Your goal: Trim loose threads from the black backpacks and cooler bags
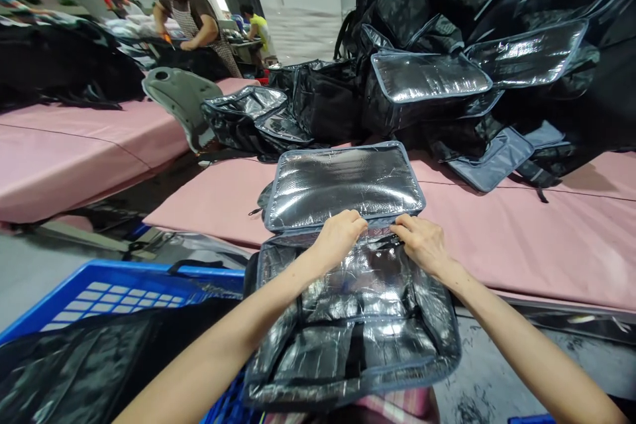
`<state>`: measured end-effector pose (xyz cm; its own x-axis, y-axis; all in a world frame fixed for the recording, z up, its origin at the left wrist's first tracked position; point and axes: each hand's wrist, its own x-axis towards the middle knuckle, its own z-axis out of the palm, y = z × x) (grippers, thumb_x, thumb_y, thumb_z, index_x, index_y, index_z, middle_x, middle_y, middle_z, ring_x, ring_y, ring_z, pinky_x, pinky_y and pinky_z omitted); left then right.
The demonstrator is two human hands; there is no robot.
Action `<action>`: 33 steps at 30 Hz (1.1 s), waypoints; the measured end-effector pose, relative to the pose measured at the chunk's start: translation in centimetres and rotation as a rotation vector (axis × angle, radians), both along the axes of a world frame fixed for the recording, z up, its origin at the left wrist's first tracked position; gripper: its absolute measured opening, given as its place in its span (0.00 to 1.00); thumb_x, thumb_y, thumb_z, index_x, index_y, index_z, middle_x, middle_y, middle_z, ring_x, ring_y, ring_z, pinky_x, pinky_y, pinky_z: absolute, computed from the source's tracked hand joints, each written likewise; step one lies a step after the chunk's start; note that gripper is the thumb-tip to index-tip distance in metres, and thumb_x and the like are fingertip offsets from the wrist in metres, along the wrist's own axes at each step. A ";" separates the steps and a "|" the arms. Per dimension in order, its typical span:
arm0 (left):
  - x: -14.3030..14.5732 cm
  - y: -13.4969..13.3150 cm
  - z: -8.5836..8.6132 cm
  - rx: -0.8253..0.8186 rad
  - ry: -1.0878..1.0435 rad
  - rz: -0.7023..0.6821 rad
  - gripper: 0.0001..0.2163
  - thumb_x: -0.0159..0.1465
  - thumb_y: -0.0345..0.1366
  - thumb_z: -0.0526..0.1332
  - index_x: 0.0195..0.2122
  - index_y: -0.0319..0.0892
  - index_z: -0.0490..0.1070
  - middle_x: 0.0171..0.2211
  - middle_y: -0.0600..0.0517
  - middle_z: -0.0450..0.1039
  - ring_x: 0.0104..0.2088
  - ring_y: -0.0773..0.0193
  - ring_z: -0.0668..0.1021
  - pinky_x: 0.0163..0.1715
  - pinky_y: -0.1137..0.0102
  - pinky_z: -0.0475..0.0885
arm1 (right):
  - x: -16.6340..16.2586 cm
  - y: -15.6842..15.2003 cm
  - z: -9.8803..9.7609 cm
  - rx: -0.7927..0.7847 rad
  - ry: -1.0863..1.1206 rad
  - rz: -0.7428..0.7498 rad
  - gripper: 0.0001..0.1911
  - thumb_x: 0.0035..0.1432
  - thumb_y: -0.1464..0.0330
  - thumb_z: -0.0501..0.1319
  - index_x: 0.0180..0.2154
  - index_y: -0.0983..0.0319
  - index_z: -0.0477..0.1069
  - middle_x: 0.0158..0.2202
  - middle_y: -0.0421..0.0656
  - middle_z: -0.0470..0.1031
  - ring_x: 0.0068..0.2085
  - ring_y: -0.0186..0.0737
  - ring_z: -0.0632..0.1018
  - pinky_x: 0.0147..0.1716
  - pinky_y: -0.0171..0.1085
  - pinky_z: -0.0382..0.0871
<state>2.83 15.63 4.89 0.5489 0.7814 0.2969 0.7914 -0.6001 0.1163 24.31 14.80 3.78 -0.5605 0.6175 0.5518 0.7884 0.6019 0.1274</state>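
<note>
An insulated bag point(342, 338) with a shiny silver foil lining and grey edge binding lies open in front of me. Its foil-lined lid point(348, 182) is folded back onto the pink table. At the seam between lid and body, my left hand point(344, 233) has its fingers curled closed on the bag's edge. My right hand point(423, 240) pinches the same edge a little to the right, near a dark strip inside. What exactly lies between the fingertips is partly hidden.
A pink-covered table point(521, 245) runs across, with a heap of black foil-lined bags point(427, 79) at the back. A blue plastic crate point(114, 291) holding dark fabric stands at left. Behind another pink table point(74, 146), a person in an apron point(193, 23) works.
</note>
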 end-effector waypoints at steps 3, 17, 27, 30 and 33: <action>0.5 0.7 1.3 -0.110 0.137 0.009 0.12 0.63 0.29 0.49 0.32 0.38 0.73 0.30 0.49 0.70 0.31 0.62 0.71 0.29 0.70 0.64 | 0.1 0.0 0.2 -0.066 0.060 -0.013 0.17 0.53 0.83 0.50 0.34 0.59 0.72 0.35 0.37 0.74 0.29 0.31 0.69 0.23 0.33 0.51; 0.7 0.9 2.2 -0.179 0.320 0.035 0.10 0.61 0.27 0.49 0.34 0.38 0.70 0.32 0.47 0.69 0.28 0.63 0.72 0.25 0.70 0.62 | -0.9 -0.6 2.4 -0.348 0.286 -0.213 0.10 0.58 0.62 0.56 0.40 0.59 0.67 0.37 0.42 0.74 0.37 0.40 0.74 0.26 0.33 0.57; 1.1 0.4 1.1 -0.042 0.403 -0.014 0.10 0.62 0.23 0.46 0.34 0.34 0.66 0.30 0.44 0.68 0.30 0.59 0.73 0.24 0.69 0.64 | -2.4 -0.7 2.2 -0.300 0.157 -0.240 0.09 0.58 0.65 0.57 0.31 0.60 0.73 0.30 0.41 0.72 0.31 0.35 0.71 0.23 0.33 0.48; 0.7 0.5 0.5 -0.052 0.317 0.042 0.09 0.63 0.24 0.46 0.35 0.35 0.64 0.30 0.46 0.68 0.28 0.61 0.73 0.24 0.70 0.65 | -2.5 -0.7 2.1 -0.286 0.128 -0.244 0.10 0.59 0.64 0.56 0.30 0.60 0.73 0.30 0.41 0.72 0.31 0.35 0.70 0.24 0.33 0.48; 0.1 0.4 -0.2 -0.043 0.183 0.087 0.08 0.63 0.26 0.47 0.36 0.36 0.64 0.32 0.47 0.69 0.29 0.64 0.73 0.27 0.70 0.66 | -2.5 -0.7 2.1 -0.288 0.122 -0.249 0.11 0.60 0.63 0.55 0.31 0.60 0.73 0.31 0.42 0.72 0.32 0.35 0.70 0.24 0.33 0.47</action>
